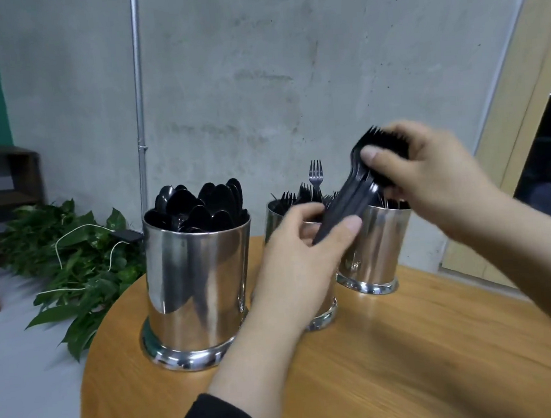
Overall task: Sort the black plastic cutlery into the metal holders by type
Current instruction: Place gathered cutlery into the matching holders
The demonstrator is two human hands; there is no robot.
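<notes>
Three shiny metal holders stand on the round wooden table (411, 363). The left holder (194, 281) is full of black spoons (198, 208). Black forks (299, 193) and one silver fork (316, 172) stand in the middle holder (273, 215), which my left hand mostly hides. The right holder (379, 246) has dark cutlery at its rim. Above the middle and right holders, both hands hold one tilted bundle of black forks (349, 199). My left hand (301, 259) grips the handle end. My right hand (429, 170) grips the tine end.
A grey concrete wall with a metal pipe (139, 104) rises behind the table. Green leafy plants (84, 273) and a white cable lie on the floor at left, near a dark wooden shelf (5, 184). A wooden frame (520, 117) stands at right.
</notes>
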